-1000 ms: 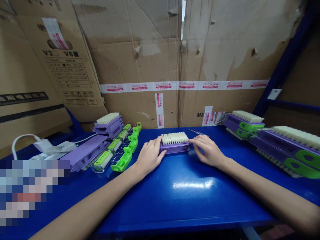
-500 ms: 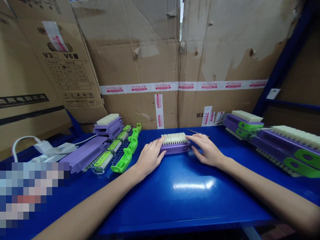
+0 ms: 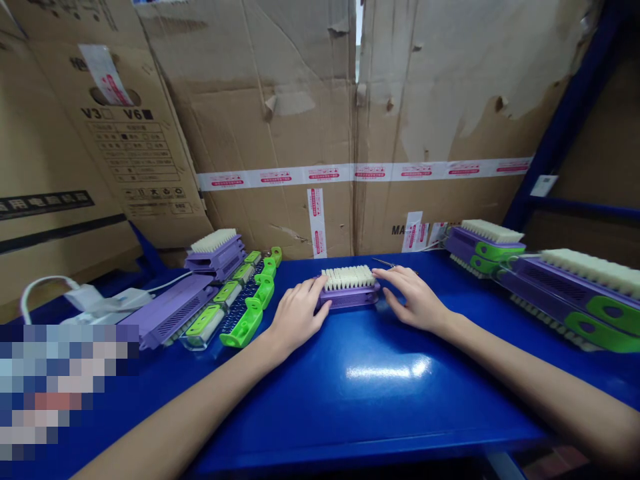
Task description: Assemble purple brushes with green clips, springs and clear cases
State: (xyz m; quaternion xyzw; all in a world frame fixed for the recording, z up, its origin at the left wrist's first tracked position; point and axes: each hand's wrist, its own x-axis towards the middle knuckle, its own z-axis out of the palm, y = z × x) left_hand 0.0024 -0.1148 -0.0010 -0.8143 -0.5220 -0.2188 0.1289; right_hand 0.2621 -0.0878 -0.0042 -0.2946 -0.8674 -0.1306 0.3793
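Observation:
A purple brush block [image 3: 350, 297] with cream bristles facing up lies on the blue tabletop in front of me. My left hand [image 3: 299, 312] grips its left end, fingertips by the bristles and thumb along the front side. At the right end is my right hand [image 3: 413, 300], its index fingertip against the top corner and its thumb apart, just off the block. The fingers of that hand are spread, and the far ones are partly hidden. Behind the right hand lies a thin metal tool [image 3: 385, 263], mostly covered by the fingers.
Purple housings [image 3: 173, 310], lime-green clip parts [image 3: 249, 320] and a row of green-topped clear pieces [image 3: 205, 320] lie left. A white power strip [image 3: 103, 303] sits beyond them. Bristled purple-and-green units [image 3: 575, 293] stand right. Cardboard [image 3: 275, 127] walls the back.
The camera view has shifted very slightly. Both hands and the brush block stay in nearly the same place.

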